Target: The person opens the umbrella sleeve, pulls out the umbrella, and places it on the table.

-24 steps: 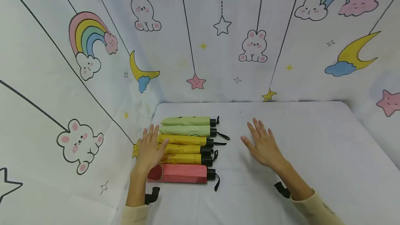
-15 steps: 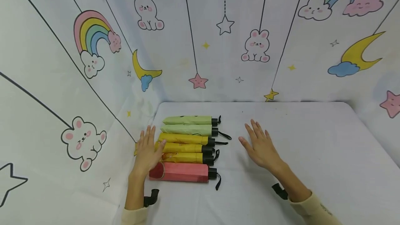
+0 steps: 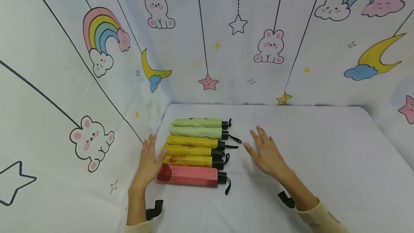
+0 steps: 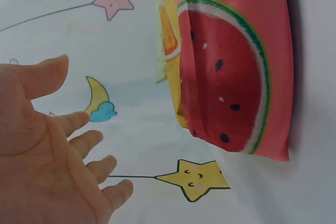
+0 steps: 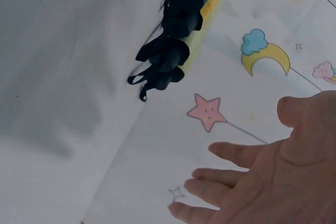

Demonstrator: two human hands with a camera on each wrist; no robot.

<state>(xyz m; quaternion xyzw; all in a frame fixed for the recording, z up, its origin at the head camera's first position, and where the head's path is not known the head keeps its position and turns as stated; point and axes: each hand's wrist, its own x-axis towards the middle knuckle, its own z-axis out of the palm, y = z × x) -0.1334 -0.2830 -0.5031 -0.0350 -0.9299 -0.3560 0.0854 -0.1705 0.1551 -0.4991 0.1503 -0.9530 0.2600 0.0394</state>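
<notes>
Folded umbrellas lie side by side in a row on the white table. At the far end are two light green umbrellas [image 3: 195, 132], then three yellow umbrellas [image 3: 191, 151], and nearest is a pink umbrella [image 3: 194, 176] with a watermelon print. Their black handles and wrist straps point right. My left hand [image 3: 150, 163], fingers straight, is at the row's left ends, its thumb overlapping a yellow umbrella in the head view. In the left wrist view its palm is bare beside the watermelon print [image 4: 226, 77]. My right hand [image 3: 267, 155] is spread and holds nothing, right of the handles [image 5: 181, 19].
A white cloth backdrop [image 3: 184, 53] printed with rainbows, bunnies, moons and stars rises behind and to the left of the table [image 3: 317, 154]. White tabletop extends right of my right hand. Black straps [image 3: 154, 209] show at both wrists.
The head view has shifted slightly. My left hand has drawn left, away from the umbrellas it overlapped, and my right hand has come a little nearer the straps. The umbrellas keep their arrangement.
</notes>
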